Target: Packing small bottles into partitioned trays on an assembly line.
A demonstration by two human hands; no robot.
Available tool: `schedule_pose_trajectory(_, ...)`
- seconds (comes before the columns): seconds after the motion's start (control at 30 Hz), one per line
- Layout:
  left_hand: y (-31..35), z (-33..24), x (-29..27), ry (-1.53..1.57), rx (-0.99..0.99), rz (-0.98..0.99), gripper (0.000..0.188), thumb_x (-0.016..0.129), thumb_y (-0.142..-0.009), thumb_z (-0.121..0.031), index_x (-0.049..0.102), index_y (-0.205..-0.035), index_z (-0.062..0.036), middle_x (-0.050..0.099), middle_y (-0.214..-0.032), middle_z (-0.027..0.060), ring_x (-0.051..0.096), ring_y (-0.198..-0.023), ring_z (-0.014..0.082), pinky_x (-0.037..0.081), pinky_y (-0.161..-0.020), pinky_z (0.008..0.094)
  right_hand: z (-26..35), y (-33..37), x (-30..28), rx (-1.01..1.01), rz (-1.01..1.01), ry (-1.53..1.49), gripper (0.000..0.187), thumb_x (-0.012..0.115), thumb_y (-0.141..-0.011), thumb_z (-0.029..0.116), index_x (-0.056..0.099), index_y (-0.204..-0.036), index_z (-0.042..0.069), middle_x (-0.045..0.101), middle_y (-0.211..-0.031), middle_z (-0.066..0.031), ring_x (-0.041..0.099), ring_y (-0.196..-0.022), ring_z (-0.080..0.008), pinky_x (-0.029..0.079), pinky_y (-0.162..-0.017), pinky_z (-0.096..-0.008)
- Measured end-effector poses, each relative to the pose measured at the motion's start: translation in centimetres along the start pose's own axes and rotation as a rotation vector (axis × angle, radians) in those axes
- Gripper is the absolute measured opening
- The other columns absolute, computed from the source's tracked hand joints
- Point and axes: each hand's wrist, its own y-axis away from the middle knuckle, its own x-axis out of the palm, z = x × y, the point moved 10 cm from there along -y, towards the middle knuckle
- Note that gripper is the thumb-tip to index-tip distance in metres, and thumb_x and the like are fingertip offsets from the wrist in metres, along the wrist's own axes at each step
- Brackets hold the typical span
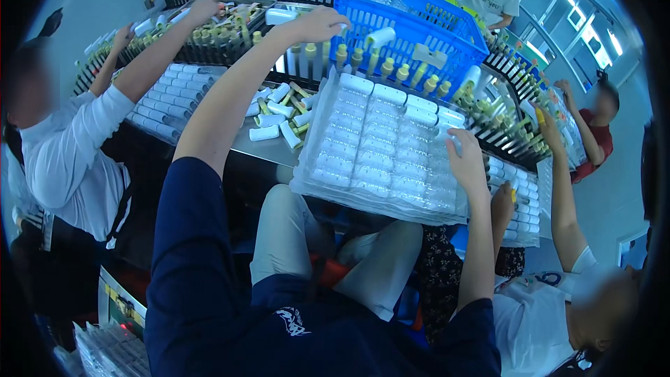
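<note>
A clear plastic tray (377,160) stands tilted in front of me, with rows of white rounded plastic casings in its upper pockets. My left hand (317,26) reaches over a row of upright pegs with yellowish tops (387,66), its fingers closed on a small white piece (344,26), mostly hidden. At the tray's right side, my right hand (466,160) has its fingers closed around a white casing (455,145). Another white casing (381,37) sits on a peg ahead. Left of the tray lie loose white casings with yellowish stems (279,112).
A blue plastic basket (447,28) stands behind the pegs, holding clear trays. Co-workers sit close on my left (77,132) and right (544,307); others stand across the line. More filled trays (167,101) lie beside me.
</note>
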Motion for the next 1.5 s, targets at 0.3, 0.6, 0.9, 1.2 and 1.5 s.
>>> schedule_pose_trajectory(0.3, 5.7, 3.4, -1.0, -0.094, -0.282, -0.289, 0.046, 0.065, -0.085, -0.048, 0.056, -0.119, -0.0182, 0.057, -0.115, 0.0119, 0.048, -0.113, 0.0338, 0.038, -0.099, 0.0489, -3.1, -2.7, 1.5, -0.014, 0.164, 0.128, 0.021, 0.069, -0.082, 0.013, 0.064, -0.101, 0.004, 0.063, -0.099, -0.0169, 0.059, -0.098, -0.0369, 0.048, -0.084, -0.042)
schedule_pose_trajectory(0.6, 7.1, -14.9, -2.7, 0.065, 0.207, -0.779, 0.025, 0.066, -0.078, -0.01, 0.059, -0.102, -0.0042, 0.061, -0.098, 0.0145, 0.058, -0.096, 0.0349, 0.045, -0.083, 0.0469, -2.9, -3.8, 2.8, -0.06, 0.408, 0.146, 0.021, 0.071, -0.079, 0.011, 0.062, -0.096, 0.002, 0.062, -0.097, -0.0158, 0.06, -0.096, -0.0335, 0.047, -0.082, -0.0408)
schedule_pose_trajectory(0.9, 1.2, -15.6, 9.5, 0.188, -0.032, -0.262, 0.024, 0.056, -0.09, -0.023, 0.057, -0.107, -0.0061, 0.062, -0.103, 0.014, 0.058, -0.104, 0.0322, 0.046, -0.089, 0.0455, 1.5, -5.5, 0.4, -0.001, 0.316, 0.236, 0.019, 0.06, -0.092, 0.017, 0.05, -0.102, 0.003, 0.062, -0.092, -0.0189, 0.061, -0.089, -0.0398, 0.046, -0.078, -0.0464)
schedule_pose_trajectory(1.2, 1.2, -15.6, 9.4, 0.21, -0.06, -0.259, 0.03, 0.053, -0.092, -0.028, 0.063, -0.107, -0.0042, 0.064, -0.106, 0.015, 0.059, -0.106, 0.0325, 0.045, -0.093, 0.045, 7.3, -20.4, 2.1, -0.163, -0.201, 0.065, 0.029, 0.059, -0.093, 0.022, 0.054, -0.116, 0.003, 0.066, -0.085, -0.0244, 0.066, -0.078, -0.0395, 0.051, -0.069, -0.0471)
schedule_pose_trajectory(1.5, 0.6, -15.2, 9.8, 0.361, -0.003, -0.185, 0.042, 0.052, -0.093, -0.032, 0.06, -0.121, -0.0013, 0.057, -0.13, 0.0225, 0.053, -0.122, 0.035, 0.04, -0.103, 0.0462, 13.0, -20.7, 13.9, -0.3, -0.054, 0.255, 0.057, 0.064, -0.088, 0.032, 0.048, -0.136, 0.007, 0.054, -0.132, -0.0189, 0.049, -0.123, -0.0388, 0.042, -0.1, -0.0507)
